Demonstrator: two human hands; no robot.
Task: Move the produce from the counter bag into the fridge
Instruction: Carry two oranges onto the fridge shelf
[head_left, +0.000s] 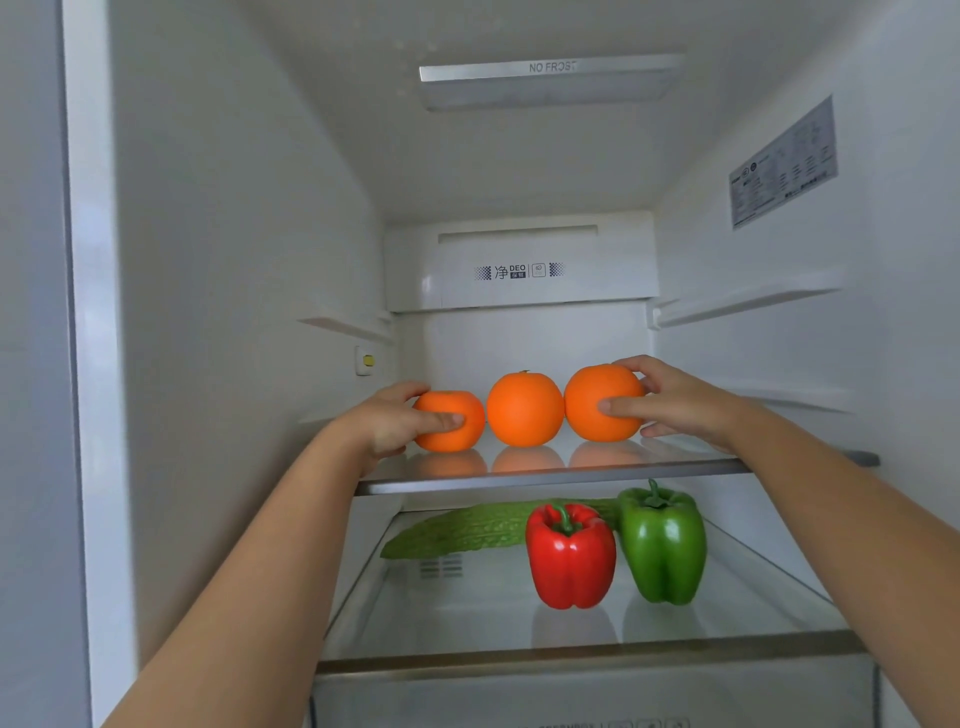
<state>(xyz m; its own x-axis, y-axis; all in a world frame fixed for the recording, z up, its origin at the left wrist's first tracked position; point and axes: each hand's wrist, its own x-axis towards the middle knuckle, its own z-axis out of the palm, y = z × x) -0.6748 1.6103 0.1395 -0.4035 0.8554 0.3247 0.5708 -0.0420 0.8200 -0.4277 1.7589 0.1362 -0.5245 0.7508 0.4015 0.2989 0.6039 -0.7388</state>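
The middle orange (524, 409) sits on the upper glass shelf (519, 480) and serves as the anchor. Just left of it, nearly touching, is a 2nd orange (457, 402), gripped by the left hand (387, 426) with its thumb across the front and fingers curled over the top. Touching the middle orange's right side is a 3rd orange (592, 384), held the same way by the right hand (680, 400).

Both fruits look seated on the glass, so the step in hand is likely settling and letting go. To do it well, I would ease each thumb off slowly, check that neither orange rolls on the smooth glass, then draw both hands straight back without brushing the row.

Below the middle orange, on the lower shelf (467, 613), stand a red pepper (570, 556) and, to its right, a green pepper (662, 551); a long ridged green vegetable (467, 530) lies behind them. Above and behind the middle orange are white fridge walls (234, 260), a labelled vent panel (519, 270) and a ceiling light strip (550, 78). The counter bag is out of view.
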